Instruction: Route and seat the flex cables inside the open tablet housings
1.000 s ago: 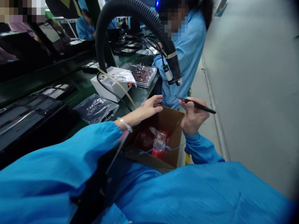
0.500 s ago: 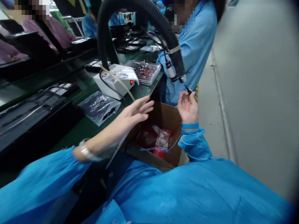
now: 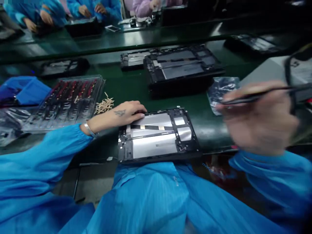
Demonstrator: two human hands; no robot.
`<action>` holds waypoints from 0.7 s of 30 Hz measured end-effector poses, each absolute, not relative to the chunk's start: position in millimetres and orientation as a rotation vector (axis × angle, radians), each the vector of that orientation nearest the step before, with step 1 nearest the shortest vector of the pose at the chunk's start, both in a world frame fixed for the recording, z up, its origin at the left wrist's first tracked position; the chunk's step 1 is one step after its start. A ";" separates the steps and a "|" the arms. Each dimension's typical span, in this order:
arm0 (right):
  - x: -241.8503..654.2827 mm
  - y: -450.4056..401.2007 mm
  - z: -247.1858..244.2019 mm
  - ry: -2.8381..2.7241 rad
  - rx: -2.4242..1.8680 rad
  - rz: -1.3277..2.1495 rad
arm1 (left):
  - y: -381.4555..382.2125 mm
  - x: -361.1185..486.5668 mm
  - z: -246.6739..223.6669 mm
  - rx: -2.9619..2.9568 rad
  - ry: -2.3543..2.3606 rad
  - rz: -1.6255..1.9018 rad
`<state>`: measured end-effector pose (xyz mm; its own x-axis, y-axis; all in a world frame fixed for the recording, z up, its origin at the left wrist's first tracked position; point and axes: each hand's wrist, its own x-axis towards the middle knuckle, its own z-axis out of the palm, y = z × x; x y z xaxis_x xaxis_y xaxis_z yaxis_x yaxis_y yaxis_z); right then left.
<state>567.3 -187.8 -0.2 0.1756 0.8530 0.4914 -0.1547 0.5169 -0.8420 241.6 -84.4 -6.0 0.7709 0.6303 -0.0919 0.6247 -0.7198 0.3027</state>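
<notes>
My left hand (image 3: 133, 112) rests on the upper left corner of a black device frame (image 3: 156, 146) with silver panels, its fingers bent over the edge. The frame lies flat at the table's front edge. To the right, blurred by motion, my right hand (image 3: 258, 113) is raised above the table. Its fingers are closed on a dark, thin tool (image 3: 243, 98), whose tip points left. Behind that hand lies a clear plastic bag (image 3: 223, 89).
A clear tray (image 3: 70, 100) of small red and black parts sits left, beside a pile of small sticks (image 3: 104, 104). More device frames (image 3: 182, 65) are stacked behind. A white box (image 3: 265, 73) stands right. Co-workers' hands (image 3: 85, 11) show across the table.
The view has swung left from the aisle and cardboard box to the table. My left hand now lies on the device frame. My right hand is over the table, still with the dark tool.
</notes>
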 end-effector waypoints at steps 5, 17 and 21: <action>487.0 -118.9 -13.0 -1.577 -0.854 0.956 | -91.6 241.0 -45.8 2.606 0.879 0.410; 492.2 -118.6 -21.4 -1.884 -1.239 0.861 | -90.9 244.4 -49.5 2.596 0.827 0.447; 492.6 -118.5 -21.0 -1.946 -1.224 0.802 | -91.9 244.8 -53.0 2.625 0.826 0.502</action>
